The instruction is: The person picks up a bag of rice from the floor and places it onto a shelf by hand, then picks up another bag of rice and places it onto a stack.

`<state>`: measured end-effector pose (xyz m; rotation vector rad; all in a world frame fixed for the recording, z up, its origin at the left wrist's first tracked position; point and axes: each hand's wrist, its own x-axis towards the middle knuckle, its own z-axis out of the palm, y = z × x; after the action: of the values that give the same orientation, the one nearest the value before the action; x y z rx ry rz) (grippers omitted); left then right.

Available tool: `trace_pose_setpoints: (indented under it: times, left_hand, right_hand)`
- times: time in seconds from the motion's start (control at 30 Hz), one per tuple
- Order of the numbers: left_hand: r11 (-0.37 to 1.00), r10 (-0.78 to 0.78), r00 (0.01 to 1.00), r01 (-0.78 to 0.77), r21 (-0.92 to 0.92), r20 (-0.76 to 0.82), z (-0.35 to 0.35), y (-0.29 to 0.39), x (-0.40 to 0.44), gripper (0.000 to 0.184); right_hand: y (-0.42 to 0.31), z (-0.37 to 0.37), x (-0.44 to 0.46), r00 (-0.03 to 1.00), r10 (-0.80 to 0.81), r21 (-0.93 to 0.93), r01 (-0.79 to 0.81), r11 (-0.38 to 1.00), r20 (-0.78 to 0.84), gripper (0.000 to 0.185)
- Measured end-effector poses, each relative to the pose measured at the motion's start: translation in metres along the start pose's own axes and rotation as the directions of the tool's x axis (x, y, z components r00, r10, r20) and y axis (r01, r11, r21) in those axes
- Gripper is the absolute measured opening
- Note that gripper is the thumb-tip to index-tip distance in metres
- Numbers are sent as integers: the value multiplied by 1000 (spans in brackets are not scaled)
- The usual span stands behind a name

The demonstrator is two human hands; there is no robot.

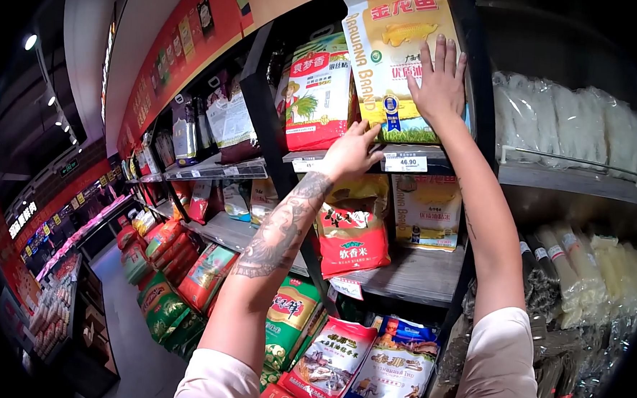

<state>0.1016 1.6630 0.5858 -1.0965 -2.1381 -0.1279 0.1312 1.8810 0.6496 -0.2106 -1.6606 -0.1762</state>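
My right hand (440, 83) lies flat with fingers spread on the front of a large yellow and white rice bag (373, 58), which stands upright on the upper shelf. At that bag's lower left corner, by the shelf edge, is my left hand (353, 152), its fingers apart and slightly bent. Just left of the large bag stands a red and white rice bag (316, 101). A price tag (405, 162) reading 46.90 is on the shelf edge beside my left fingers. Below, a red and gold bag (355, 230) leans on the middle shelf.
Packs of white noodles (571, 122) lie on the shelf at right, with more bundled packs under them. Green, red and blue rice bags (389, 365) fill the lowest level. A dark post (265, 117) divides the shelves. At left, an aisle floor (116, 275) runs past stacked bags.
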Motion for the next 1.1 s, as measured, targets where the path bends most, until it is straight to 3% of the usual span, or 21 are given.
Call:
trace_pose_setpoints:
  times: [0.13, 0.27, 0.33, 0.4, 0.43, 0.47, 0.5, 0.53, 0.57, 0.6, 0.7, 0.73, 0.8, 0.83, 0.87, 0.9, 0.93, 0.97, 1.0, 1.03, 1.1]
  left_hand:
    - [993, 25, 996, -34, -110, -83, 6, 47, -53, 53]
    - [970, 140, 990, -136, -199, 6, 11, 122, -147, 42]
    - [950, 96, 989, -59, -305, 111, 22, 154, -211, 37]
    - [889, -22, 960, 147, -434, 280, 49, 177, -292, 34]
    - [860, -136, 841, 363, -360, 524, 78, 181, -351, 34]
    - [801, -189, 823, 445, -401, 535, 110, 186, -422, 38]
    - [734, -330, 618, 644, -217, 714, 124, 198, -491, 37]
    - [674, -398, 564, 715, -187, 724, 138, 209, -574, 41]
    - [515, -360, 87, 849, 120, 929, 151, 219, -662, 48]
    - [381, -413, -49, 897, 221, 909, 107, 253, -703, 50]
    - [147, -298, -342, 906, 397, 891, 39, 326, -865, 42]
    - [-17, -319, -459, 877, 479, 829, 13, 352, -905, 38]
    - [-462, -317, -669, 728, 506, 672, -29, 407, -959, 31]
    - [-695, -284, -749, 591, 409, 599, -46, 436, -975, 27]
    - [-863, -244, -794, 439, 248, 557, -56, 461, -984, 24]
    - [-951, -208, -811, 299, 82, 546, -60, 486, -992, 20]
    - [-980, -185, -808, 196, -41, 559, -56, 508, -998, 17]
    - [-976, -218, -843, 191, -104, 492, -56, 520, -1000, 14]
    - [-981, -194, -927, 174, -92, 320, -41, 529, -987, 18]
    - [-957, -286, -913, 286, -43, 290, -35, 545, -978, 19]
    - [-867, -472, -847, 496, 43, 246, -22, 557, -965, 22]
  right_hand:
    - [-2, -4, 1, 1000, -16, -3, 16, 1000, 3, 67]
    - [-7, -24, 6, 997, -64, 25, 65, 998, -41, 62]
    - [-16, -44, 3, 983, -114, 156, 136, 978, -144, 60]
    - [-27, -68, -3, 944, -162, 334, 257, 907, -288, 58]
    - [-34, -79, -10, 933, -179, 372, 293, 881, -311, 59]
    - [-42, -85, -16, 922, -184, 403, 320, 857, -342, 56]
    - [-50, -94, -24, 912, -211, 417, 355, 837, -352, 54]
    - [-57, -103, -31, 899, -239, 431, 392, 813, -366, 52]
    - [-64, -110, -33, 887, -258, 458, 424, 781, -383, 50]
    - [-66, -104, -29, 884, -279, 413, 429, 803, -376, 52]
    - [-69, -100, -16, 881, -142, 412, 347, 842, -451, 43]
    - [-71, -112, -15, 889, -122, 426, 328, 843, -442, 45]
    - [-82, -144, -22, 824, -201, 497, 494, 713, -529, 42]
    - [-94, -156, -34, 821, -171, 508, 485, 712, -545, 43]
    - [-110, -155, -47, 787, -119, 592, 545, 593, -606, 34]
    - [-128, -160, -80, 947, -107, 823, 317, 471, -304, 31]
    - [-153, -160, -109, 919, -148, 855, 394, 337, -365, 28]
    - [-178, -160, -138, 886, -188, 869, 457, 192, -424, 24]
    - [-204, -169, -187, 917, -288, 953, 300, 46, -275, 25]
    - [-230, -178, -246, 909, -397, 991, 124, -43, -131, 24]
    - [-276, -197, -392, 685, -707, 978, -201, 50, 177, 23]
